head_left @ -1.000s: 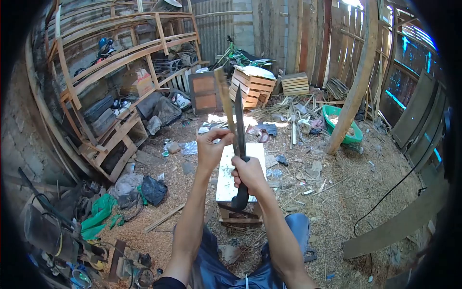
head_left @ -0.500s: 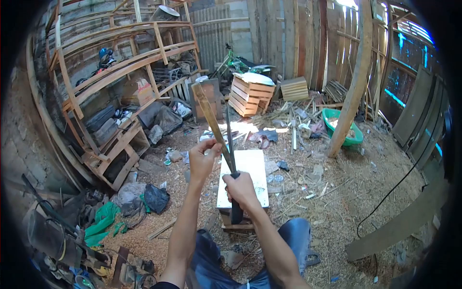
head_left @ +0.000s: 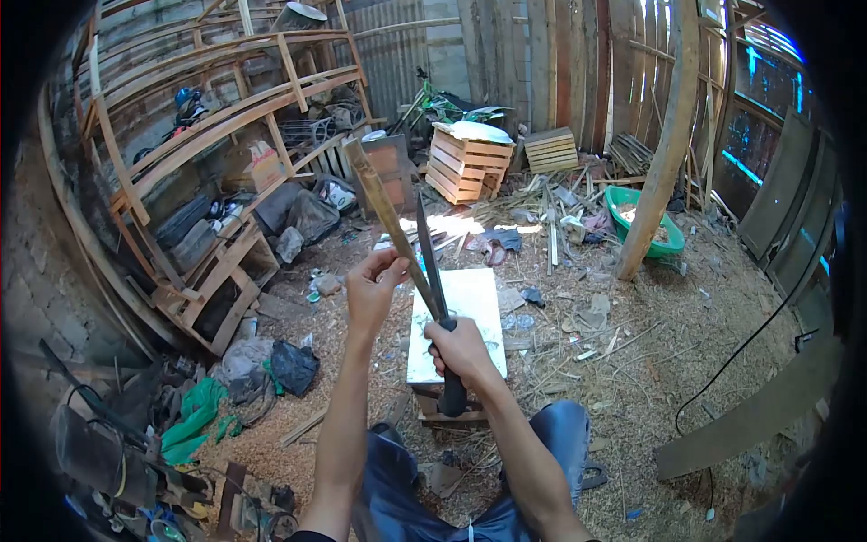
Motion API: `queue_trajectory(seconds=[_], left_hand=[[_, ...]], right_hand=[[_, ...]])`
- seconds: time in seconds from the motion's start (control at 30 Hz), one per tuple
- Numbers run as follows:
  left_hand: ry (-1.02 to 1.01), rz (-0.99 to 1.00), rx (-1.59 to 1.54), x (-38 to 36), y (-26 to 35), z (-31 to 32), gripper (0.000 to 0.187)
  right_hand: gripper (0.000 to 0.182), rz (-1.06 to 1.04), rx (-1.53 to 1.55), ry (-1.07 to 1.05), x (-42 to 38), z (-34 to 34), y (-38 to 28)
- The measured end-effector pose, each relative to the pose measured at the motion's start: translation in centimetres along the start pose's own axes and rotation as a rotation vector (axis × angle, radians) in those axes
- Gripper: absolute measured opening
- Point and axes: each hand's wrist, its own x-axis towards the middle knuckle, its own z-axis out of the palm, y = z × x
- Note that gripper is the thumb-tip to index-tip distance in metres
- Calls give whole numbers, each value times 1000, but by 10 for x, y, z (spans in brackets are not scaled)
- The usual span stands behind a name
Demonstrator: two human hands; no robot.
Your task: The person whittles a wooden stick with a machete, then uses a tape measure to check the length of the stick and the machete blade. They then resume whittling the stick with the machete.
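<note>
My left hand [head_left: 372, 294] is closed, pinching a long, flat strip of bamboo or wood [head_left: 386, 212] between thumb and fingers. The strip slants up and to the left, its lower end running down beside the blade near my right hand. Wrapped round the black handle of a machete [head_left: 428, 257] is my right hand [head_left: 462, 350]; the dark blade points upward, its lower part overlapping the strip in this view. Below both hands is a small white-topped table [head_left: 488, 312], standing in front of my knees.
Wood shavings and scraps cover the ground. A wooden rack [head_left: 208, 117] lines the left wall, with a slatted crate [head_left: 465, 164] at the back. To the right are a leaning post [head_left: 664, 158], a green basin [head_left: 673, 237] and a plank [head_left: 750, 415]. A green cloth [head_left: 194, 415] lies left.
The strip's upper end has swung slightly up and left. My right hand has shifted slightly right, and the machete leans a little more to the left. Both hands keep their hold.
</note>
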Motion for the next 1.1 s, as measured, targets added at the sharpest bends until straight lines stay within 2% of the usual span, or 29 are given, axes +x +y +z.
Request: queue_trajectory(seconds=[0.17, 0.27, 0.3, 0.4, 0.43, 0.57, 0.67, 0.7, 0.8, 0.83, 0.97, 1.07, 1.1], left_hand=[[-6, -8, -19, 1, 1, 3, 17], [-52, 23, -21, 0, 0, 14, 17], [-15, 23, 31, 2, 3, 12, 17], [28, 12, 48, 6, 2, 9, 17], [35, -4, 26, 4, -2, 10, 17], [29, 84, 105, -1, 3, 24, 17], [8, 158, 148, 0, -6, 23, 16], [7, 172, 378, -2, 6, 23, 18], [-7, 52, 153, 2, 0, 11, 18], [-1, 63, 208, 1, 1, 9, 17], [7, 77, 196, -2, 1, 14, 17], [-25, 117, 176, -5, 3, 19, 17], [50, 196, 399, -4, 4, 17, 15]], right_hand=[[24, -284, 27, 154, -12, 4, -39], [19, -139, 49, 140, 3, 13, -9], [18, 11, 121, 53, 2, 12, -10], [17, 36, 40, -28, -8, 2, -30], [16, 8, 101, -34, -11, 2, -35], [21, -239, 183, 129, -18, 8, -50], [20, -150, 191, 172, 2, 10, -13], [18, 51, 221, 62, 1, 7, -9], [25, -1, -1, 30, -1, 2, -14], [27, -13, -44, 48, -4, 3, -21], [18, -151, 93, 101, -11, 11, -35], [18, -91, 89, 139, 5, 16, -11], [17, 44, 119, 106, 6, 14, -6]])
